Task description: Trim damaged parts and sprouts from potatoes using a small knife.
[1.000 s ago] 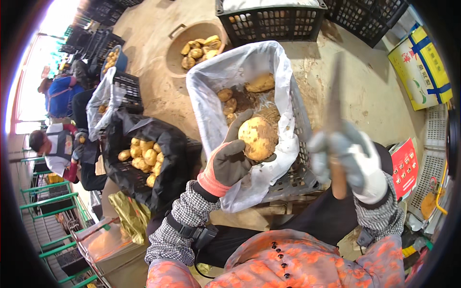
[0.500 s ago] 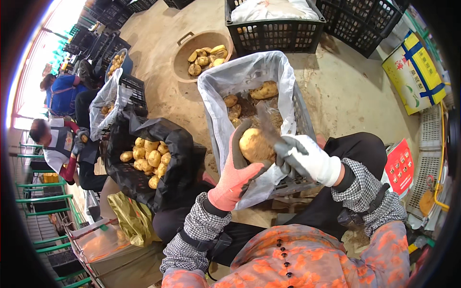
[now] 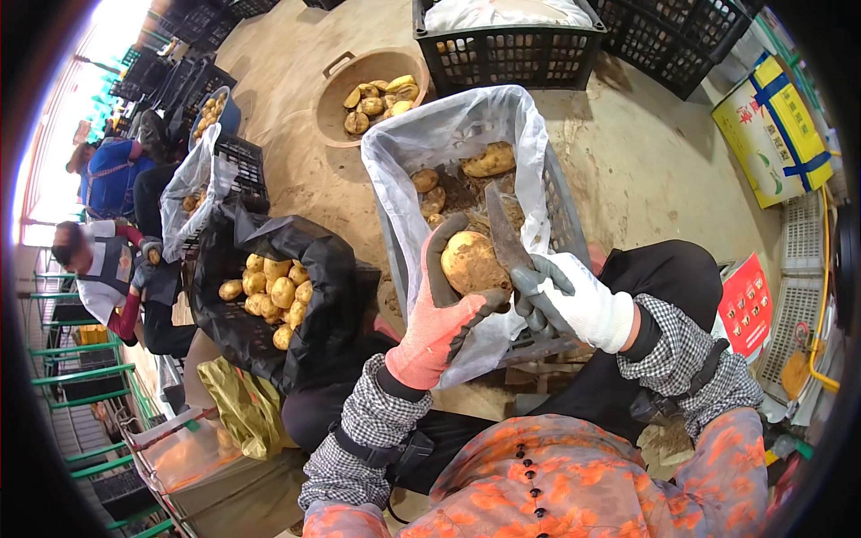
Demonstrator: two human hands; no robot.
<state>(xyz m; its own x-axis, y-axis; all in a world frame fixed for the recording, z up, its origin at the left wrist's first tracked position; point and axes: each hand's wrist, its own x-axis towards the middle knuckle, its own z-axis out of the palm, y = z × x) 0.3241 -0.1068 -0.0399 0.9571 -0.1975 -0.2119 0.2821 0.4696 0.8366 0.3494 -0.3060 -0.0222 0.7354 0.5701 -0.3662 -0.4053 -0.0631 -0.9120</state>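
Observation:
A round, soil-streaked potato [image 3: 473, 262] sits in my left hand [image 3: 439, 309], whose pink glove with dark palm and fingers is wrapped round it from the left and below. My right hand [image 3: 574, 300], in a white glove with grey fingers, grips a knife [image 3: 505, 231]. Its broad, dirty grey blade points up and away, close against the potato's right side. Both hands are above the near part of a crate lined with clear plastic [image 3: 386, 152]. Loose soil, a long potato [image 3: 489, 160] and several smaller potatoes [image 3: 433, 199] lie inside it.
On the left, a black-lined crate [image 3: 215, 269] contains several cleaner potatoes [image 3: 281, 293]. A brown basin [image 3: 329, 103] with potatoes stands beyond. Black crates [image 3: 511, 58] line the far side; a yellow box [image 3: 776, 134] stands right. Two people [image 3: 108, 278] sit at the far left.
The knife, blurred earlier, now shows sharply beside the potato. The potato has turned slightly in my left hand, showing more soil at its lower right. The whole view has shifted a little.

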